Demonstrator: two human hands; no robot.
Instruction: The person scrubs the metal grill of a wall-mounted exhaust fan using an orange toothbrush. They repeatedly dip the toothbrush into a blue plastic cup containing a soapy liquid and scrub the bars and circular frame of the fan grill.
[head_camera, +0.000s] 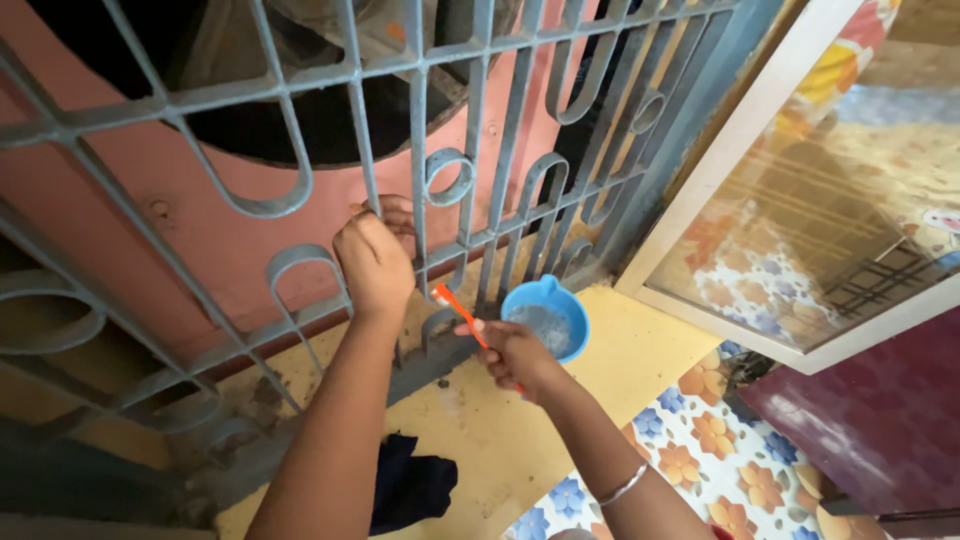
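Note:
My left hand (375, 255) is wrapped around a vertical bar of a blue-grey metal window grille (470, 110). My right hand (515, 355) grips an orange toothbrush (455, 310), its bristle end up against the lower part of the grille. Just right of the brush, a small blue plastic mug (560, 300) with cloudy water stands on the yellow sill (640, 350).
A dark cloth (410, 485) lies on the sill below my left arm. An open window shutter with a white frame and patterned glass (800, 220) swings out at the right. Floral tiles (700, 440) show below; a pink wall lies behind the grille.

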